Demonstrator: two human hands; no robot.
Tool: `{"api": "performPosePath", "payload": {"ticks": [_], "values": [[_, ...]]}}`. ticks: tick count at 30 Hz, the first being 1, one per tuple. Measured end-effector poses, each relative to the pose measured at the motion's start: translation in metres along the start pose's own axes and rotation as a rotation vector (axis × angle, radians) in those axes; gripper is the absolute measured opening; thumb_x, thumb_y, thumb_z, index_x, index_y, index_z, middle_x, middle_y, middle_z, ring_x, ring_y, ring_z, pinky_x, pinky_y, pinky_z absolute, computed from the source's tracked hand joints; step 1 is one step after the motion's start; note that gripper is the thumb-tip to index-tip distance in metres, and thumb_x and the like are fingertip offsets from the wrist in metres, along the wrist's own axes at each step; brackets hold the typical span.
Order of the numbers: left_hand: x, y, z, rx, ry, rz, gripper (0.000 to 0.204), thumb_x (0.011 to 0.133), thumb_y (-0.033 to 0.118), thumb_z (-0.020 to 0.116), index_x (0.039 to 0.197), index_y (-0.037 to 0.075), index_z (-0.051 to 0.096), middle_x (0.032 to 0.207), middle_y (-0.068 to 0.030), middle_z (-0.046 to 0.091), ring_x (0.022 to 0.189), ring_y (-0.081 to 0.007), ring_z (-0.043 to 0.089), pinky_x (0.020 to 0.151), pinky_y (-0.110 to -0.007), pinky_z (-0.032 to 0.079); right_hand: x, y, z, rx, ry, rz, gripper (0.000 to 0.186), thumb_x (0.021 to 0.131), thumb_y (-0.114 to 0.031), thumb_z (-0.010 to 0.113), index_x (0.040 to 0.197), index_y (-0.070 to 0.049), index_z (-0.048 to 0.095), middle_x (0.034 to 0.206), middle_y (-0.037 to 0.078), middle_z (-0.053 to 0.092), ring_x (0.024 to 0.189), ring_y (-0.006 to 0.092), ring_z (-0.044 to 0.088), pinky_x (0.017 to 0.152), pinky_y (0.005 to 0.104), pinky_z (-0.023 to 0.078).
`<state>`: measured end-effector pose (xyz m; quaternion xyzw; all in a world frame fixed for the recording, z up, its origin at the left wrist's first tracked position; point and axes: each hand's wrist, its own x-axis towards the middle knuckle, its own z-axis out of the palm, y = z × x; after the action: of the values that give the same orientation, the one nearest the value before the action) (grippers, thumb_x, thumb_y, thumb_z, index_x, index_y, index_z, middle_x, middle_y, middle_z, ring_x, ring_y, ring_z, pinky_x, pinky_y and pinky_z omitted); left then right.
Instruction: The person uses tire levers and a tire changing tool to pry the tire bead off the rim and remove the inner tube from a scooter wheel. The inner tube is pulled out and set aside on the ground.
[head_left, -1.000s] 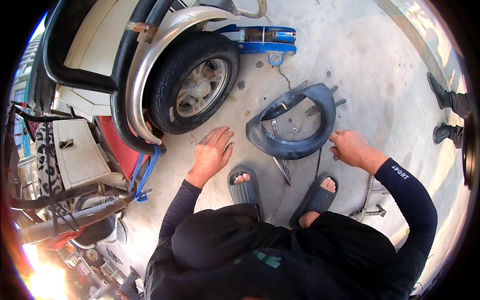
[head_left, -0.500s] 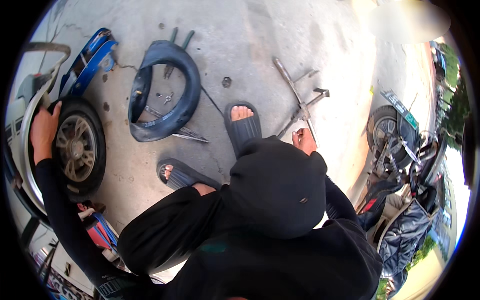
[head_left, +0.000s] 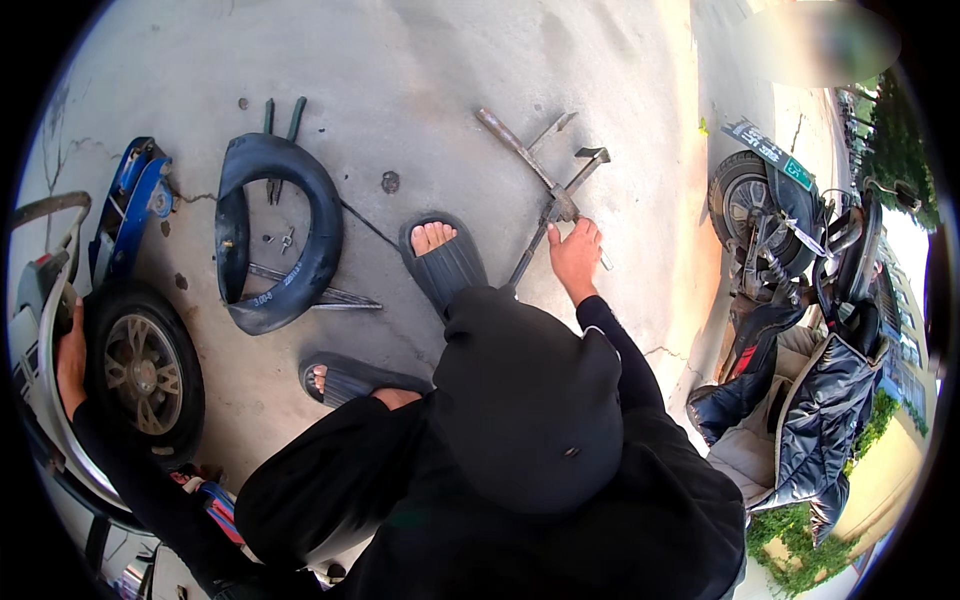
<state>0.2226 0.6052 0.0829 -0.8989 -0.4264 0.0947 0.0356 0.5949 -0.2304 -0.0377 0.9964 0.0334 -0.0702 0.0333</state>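
My left hand (head_left: 70,362) is at the curved silver panel (head_left: 48,340) of a vehicle, beside a mounted wheel (head_left: 145,370) with a black tyre. Its thumb points up on the wheel side; the other fingers look wrapped behind the panel's edge, mostly hidden. On the right, my right hand (head_left: 577,262) reaches down over the lower end of a long metal bar (head_left: 512,140), fingers spread and thumb apart. Across that bar lies a dark tool with a bent head (head_left: 583,175), its handle running down beside my thumb. A black inner tube (head_left: 325,225) lies on the concrete at left.
Pliers with green handles (head_left: 296,118), small loose metal parts (head_left: 287,240) and flat metal levers (head_left: 345,298) lie around the tube. A blue metal piece (head_left: 125,215) stands at far left. At right a motorbike (head_left: 770,230) is parked, a dark quilted cover (head_left: 820,420) on it.
My view has shifted, moving the ground items leftward. My right hand has moved up along the bar, its fingers now more spread. My left hand has slipped lower and further behind the panel.
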Motion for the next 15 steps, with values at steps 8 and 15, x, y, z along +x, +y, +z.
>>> {"api": "performPosePath", "payload": {"ticks": [8,15], "values": [[-0.036,0.117,-0.052,0.031,0.059,-0.205,0.089,0.088,0.073,0.052,0.125,-0.007,0.062,0.123,-0.0347,0.061,0.121,-0.0471,0.057,0.107,-0.044,0.042,0.036,0.102,0.027,0.23,-0.465,0.033,0.074,0.074,-0.038,0.086,0.125,0.006,0.054,0.116,0.031,0.064,0.108,0.0443,0.063,0.092,0.0458,0.05],[-0.06,0.162,-0.087,0.205,-0.08,-0.223,0.063,0.092,0.059,0.059,0.098,-0.002,0.071,0.101,-0.0268,0.07,0.097,-0.0375,0.07,0.077,-0.053,0.055,0.073,0.091,-0.03,-0.078,-0.194,0.019,0.035,0.076,-0.038,0.077,0.081,-0.004,0.071,0.076,0.019,0.07,0.075,0.0386,0.07,0.07,0.0491,0.053]]}}
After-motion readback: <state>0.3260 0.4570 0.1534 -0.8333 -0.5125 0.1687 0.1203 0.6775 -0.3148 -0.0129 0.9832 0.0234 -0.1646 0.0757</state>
